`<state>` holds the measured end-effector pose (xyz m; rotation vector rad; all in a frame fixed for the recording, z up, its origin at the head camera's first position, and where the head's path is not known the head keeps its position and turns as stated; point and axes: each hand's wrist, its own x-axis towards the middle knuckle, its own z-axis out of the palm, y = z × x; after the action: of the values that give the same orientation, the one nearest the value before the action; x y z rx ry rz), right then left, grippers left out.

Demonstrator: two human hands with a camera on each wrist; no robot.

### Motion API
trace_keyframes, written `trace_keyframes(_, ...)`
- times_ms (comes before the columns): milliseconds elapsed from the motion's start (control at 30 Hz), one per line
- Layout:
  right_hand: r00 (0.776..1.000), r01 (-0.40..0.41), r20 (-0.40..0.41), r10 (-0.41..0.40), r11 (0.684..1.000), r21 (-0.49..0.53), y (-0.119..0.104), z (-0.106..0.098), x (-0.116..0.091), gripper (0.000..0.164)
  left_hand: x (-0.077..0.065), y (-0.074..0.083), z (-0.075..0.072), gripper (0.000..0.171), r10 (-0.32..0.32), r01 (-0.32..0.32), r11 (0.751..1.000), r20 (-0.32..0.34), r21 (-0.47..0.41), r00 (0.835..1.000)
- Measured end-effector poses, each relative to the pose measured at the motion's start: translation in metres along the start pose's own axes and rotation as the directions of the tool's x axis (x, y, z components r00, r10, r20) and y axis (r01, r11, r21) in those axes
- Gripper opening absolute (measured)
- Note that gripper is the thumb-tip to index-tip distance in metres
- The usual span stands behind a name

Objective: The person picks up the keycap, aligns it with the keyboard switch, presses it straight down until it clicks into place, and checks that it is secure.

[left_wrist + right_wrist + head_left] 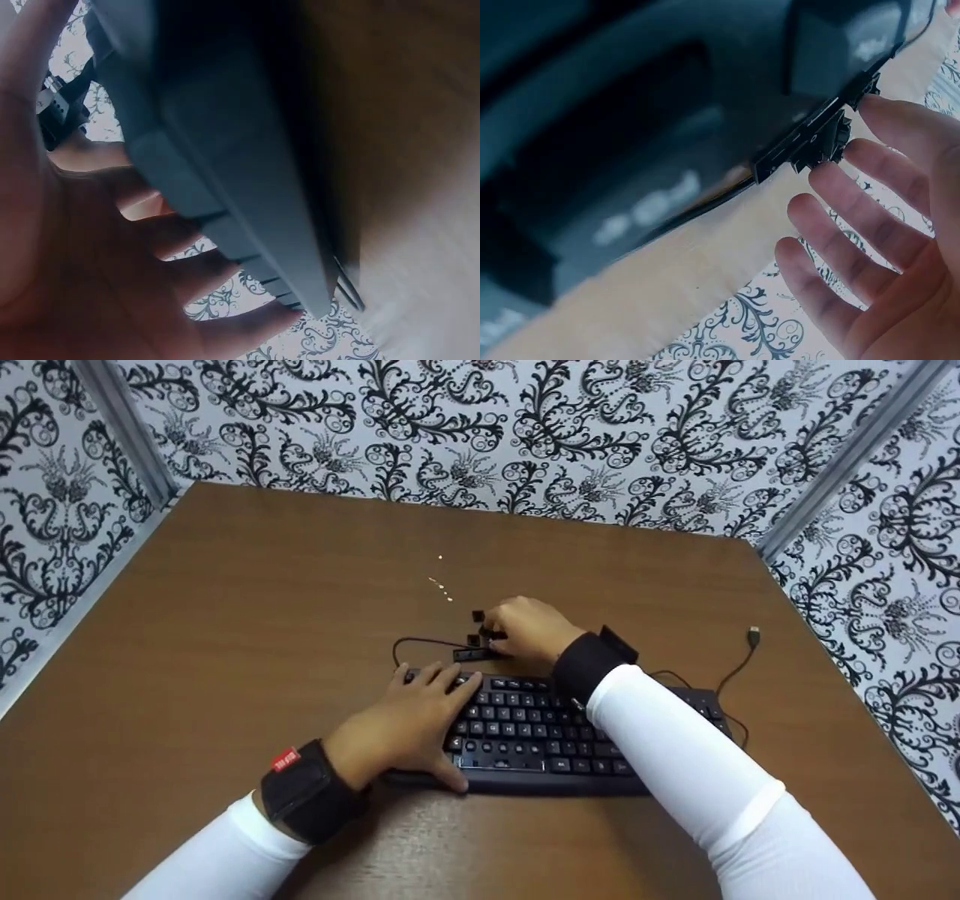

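Note:
A black keyboard (517, 729) lies across the table in the head view. Spread over its left end, my left hand (416, 727) rests on it with the thumb along the front edge. My right hand (529, 628) reaches past the keyboard's back edge to a small group of loose black keycaps (478, 616). A long black keycap (472, 655) lies just behind the keyboard. The right wrist view shows fingertips right at the keycap pile (829, 142), with thumb and fingers apart. The left wrist view shows the keyboard's side (225, 142) close beside the left palm.
A thin black cable (427, 640) curves behind the keyboard. Farther right lies a USB plug (754, 637) on its cord. Small pale specks (441, 586) dot the brown table (300, 585) toward the back. Black-and-white patterned walls (450, 427) enclose the table's back and sides.

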<state>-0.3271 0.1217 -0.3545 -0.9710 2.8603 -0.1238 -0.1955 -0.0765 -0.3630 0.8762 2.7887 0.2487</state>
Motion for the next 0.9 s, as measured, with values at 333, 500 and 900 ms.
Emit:
trace_keyframes(333, 0.999, 0.029, -0.021, -0.030, 0.999, -0.032, -0.009, 0.001, 0.002, 0.019, 0.001, 0.000, 0.000, 0.139, -0.027, 0.027, 0.999, -0.002, 0.018, 1.000)
trace_keyframes(500, 0.998, 0.054, -0.026, -0.055, 0.998, -0.031, -0.013, -0.002, 0.004, 0.018, 0.002, 0.000, 0.000, 0.137, -0.016, 0.016, 1.000, -0.006, 0.022, 1.000)
trace_keyframes(900, 0.996, 0.089, -0.025, -0.090, 0.994, -0.059, -0.021, -0.004, 0.012, 0.020, 0.002, -0.004, 0.002, 0.139, -0.020, 0.020, 0.999, 0.008, 0.032, 1.000)
